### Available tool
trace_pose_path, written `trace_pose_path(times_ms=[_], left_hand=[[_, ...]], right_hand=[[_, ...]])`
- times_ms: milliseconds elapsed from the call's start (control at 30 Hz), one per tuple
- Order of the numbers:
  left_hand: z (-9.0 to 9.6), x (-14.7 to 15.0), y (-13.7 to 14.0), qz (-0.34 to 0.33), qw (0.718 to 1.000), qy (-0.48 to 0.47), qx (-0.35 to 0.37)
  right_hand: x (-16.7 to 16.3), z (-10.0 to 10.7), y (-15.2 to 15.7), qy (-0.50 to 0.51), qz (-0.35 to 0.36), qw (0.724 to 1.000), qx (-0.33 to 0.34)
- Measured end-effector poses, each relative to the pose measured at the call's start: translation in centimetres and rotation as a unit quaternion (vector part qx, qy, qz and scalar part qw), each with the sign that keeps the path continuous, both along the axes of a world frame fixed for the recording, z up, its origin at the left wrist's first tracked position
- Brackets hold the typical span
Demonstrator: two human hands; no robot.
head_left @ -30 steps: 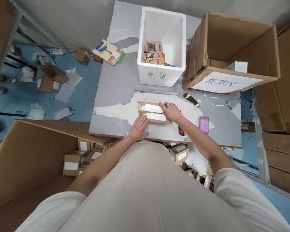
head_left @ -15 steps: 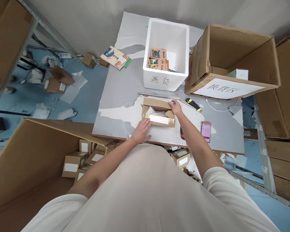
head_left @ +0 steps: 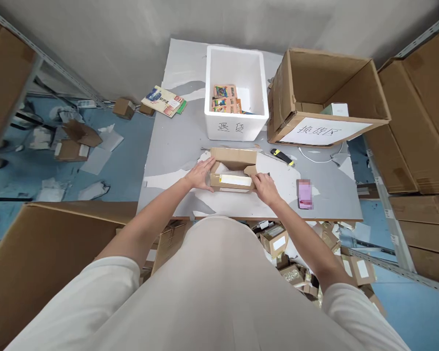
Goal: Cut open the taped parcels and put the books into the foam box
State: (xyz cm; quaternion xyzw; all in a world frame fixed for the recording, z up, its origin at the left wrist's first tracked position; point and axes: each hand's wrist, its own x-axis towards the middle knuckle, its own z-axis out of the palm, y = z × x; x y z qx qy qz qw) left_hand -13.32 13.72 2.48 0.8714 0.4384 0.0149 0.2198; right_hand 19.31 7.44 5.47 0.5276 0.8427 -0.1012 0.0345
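Note:
A small cardboard box [head_left: 231,181] stands open on the table in front of me, its back flap [head_left: 234,156] raised. White wrapping [head_left: 223,168] shows inside, and its front carries a white label with shiny tape. My left hand [head_left: 200,175] grips the left end, fingers over the edge and thumb near the front corner. At the other end, my right hand [head_left: 265,188] has its fingers closed on the right front corner, beside a small end flap [head_left: 250,170]. The contents under the wrapping are hidden.
Behind the box stand a white foam bin [head_left: 236,127] holding colourful packets and a large carton [head_left: 329,127]. A yellow-black utility knife [head_left: 282,157] and a phone [head_left: 305,194] lie to the right. Booklets [head_left: 164,101] rest at the table's left edge; cartons [head_left: 274,240] sit below.
My left hand has gone from the box's front to its left end. My right hand has come from the back right corner to the front right corner. The view has shifted a little.

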Motion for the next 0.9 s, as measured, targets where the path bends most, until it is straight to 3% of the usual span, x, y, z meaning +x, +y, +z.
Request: trace_pose_path(times_ms=[200, 300, 433, 500, 567, 667, 767, 900], left_hand=[[-0.3, 0.4, -0.6, 0.017, 1.0, 0.018, -0.001], [0.9, -0.2, -0.6, -0.017, 0.999, 0.046, -0.019], [3.7, 0.4, -0.5, 0.007, 0.996, 0.084, 0.006], [4.9, 2.0, -0.6, 0.027, 0.995, 0.085, 0.035], [5.6, 4.0, -0.8, 0.0, 0.996, 0.084, 0.041], [5.3, 6.6, -1.0, -0.043, 0.994, 0.095, 0.045], [4.6, 7.8, -1.0, -0.026, 0.99, 0.114, 0.072], [4.7, 7.4, -1.2, -0.001, 0.991, 0.109, 0.072]], right_hand=[[0.0, -3.6, -6.1, 0.076, 0.033, 0.996, 0.015], [0.5, -3.5, -6.9, 0.104, 0.02, 0.994, -0.006], [0.5, 0.1, -2.8, 0.117, 0.021, 0.99, -0.078], [-0.3, 2.0, 0.3, 0.079, 0.049, 0.99, -0.107], [-1.6, 2.9, 3.1, 0.011, 0.079, 0.991, -0.111], [-3.9, 2.7, 5.3, -0.093, 0.092, 0.986, -0.101], [-5.4, 1.7, 5.5, -0.151, 0.082, 0.982, -0.077], [-4.3, 1.7, 4.4, -0.085, 0.084, 0.991, -0.056]])
